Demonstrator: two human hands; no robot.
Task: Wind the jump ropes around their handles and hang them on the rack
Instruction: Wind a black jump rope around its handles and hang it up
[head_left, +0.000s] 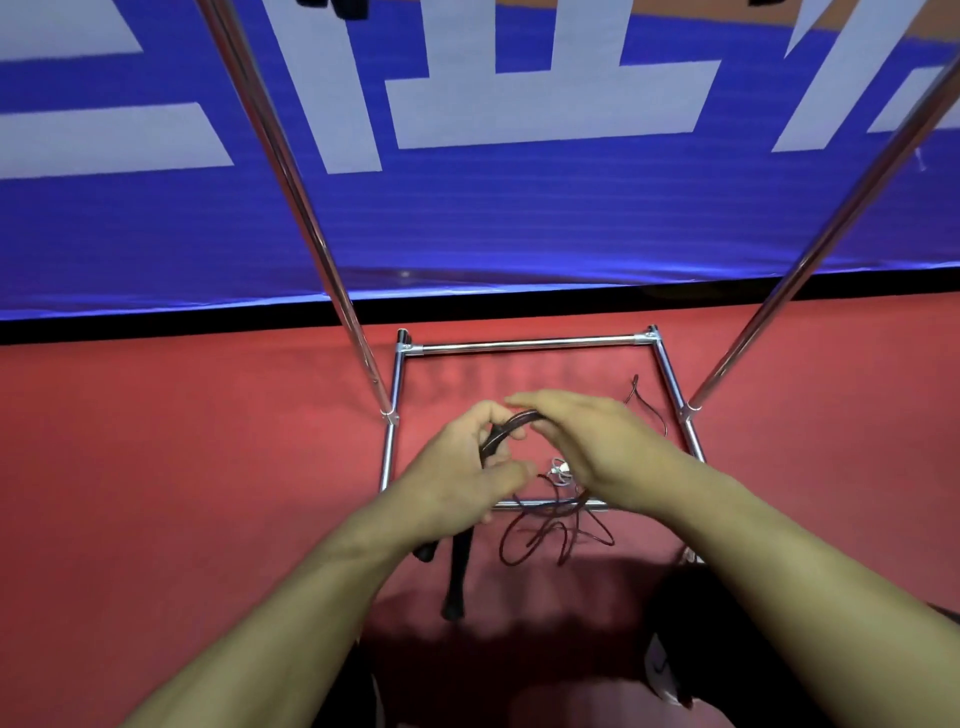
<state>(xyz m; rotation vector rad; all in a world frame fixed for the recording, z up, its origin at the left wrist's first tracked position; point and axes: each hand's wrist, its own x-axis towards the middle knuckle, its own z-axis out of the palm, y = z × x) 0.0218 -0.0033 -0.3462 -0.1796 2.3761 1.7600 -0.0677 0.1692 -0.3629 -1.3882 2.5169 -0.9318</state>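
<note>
right now the left hand (462, 467) is gripping the black handles (452, 571) and pinching coils of the thin, limp jump rope (511, 421), while the right hand (582, 441) is hovering with fingers relaxed over the loop — slack cord (550, 535) is trailing on the red floor (182, 467), probably snag-prone on the rack base (519, 344); open room is lying leftward.

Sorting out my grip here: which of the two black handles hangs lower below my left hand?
The right-hand handle; its tip drops well below the shorter-showing left one.
</note>
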